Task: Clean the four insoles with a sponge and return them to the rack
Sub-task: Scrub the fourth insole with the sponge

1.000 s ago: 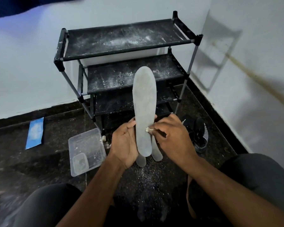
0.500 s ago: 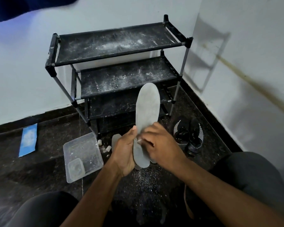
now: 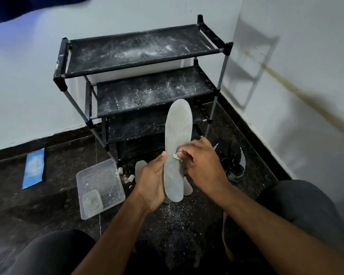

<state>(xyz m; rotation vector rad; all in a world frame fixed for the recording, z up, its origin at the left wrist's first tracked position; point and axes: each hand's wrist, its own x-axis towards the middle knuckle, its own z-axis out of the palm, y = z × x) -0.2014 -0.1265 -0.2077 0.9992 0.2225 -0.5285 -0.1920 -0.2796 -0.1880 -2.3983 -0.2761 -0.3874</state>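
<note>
Left hand [image 3: 152, 180] grips insole [image 3: 177, 147] (upright); right hand [image 3: 204, 165] pinches sponge [image 3: 176, 156] against it.

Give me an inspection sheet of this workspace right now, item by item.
Surface: dark floor, white powder scattered.
Job's things: grey insole held upright; small sponge piece against it; more insoles on floor; rack dusty, no insoles on it.
Clutter: clear plastic container, white bits, blue packet, black shoes.
Grips: left hand grips insole; right hand pinches sponge.
Cables: nothing seen.
Surroundings: white walls, corner.
</note>
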